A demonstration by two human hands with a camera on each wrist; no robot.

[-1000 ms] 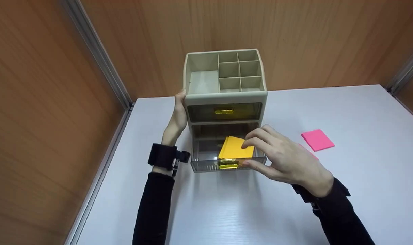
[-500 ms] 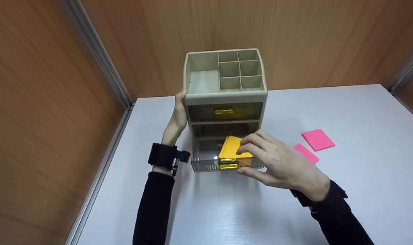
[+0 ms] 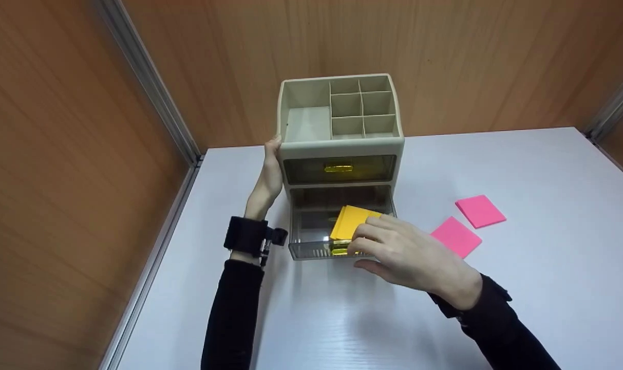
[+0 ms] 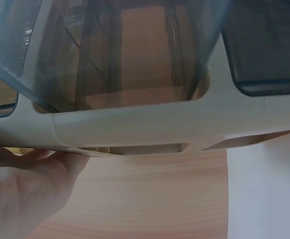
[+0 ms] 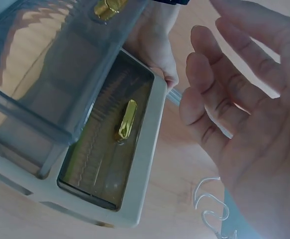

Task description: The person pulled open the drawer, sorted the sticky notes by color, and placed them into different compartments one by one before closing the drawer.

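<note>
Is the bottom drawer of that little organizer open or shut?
Open. The lower drawer is pulled out toward the person, past the shut upper drawer, with yellow sticky notes lying inside it.

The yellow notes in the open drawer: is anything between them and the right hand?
Nothing visible stands between them. The right hand hangs just above the open lower drawer, fingers over the near edge of the yellow notes. Whether the fingers touch the notes cannot be told. The left hand holds the organizer's side.

Long black sleeves are worn on both arms. A black strap with a small mount is seen behind the left hand (image 3: 268, 180). The right hand (image 3: 406, 254) is bare.
</note>
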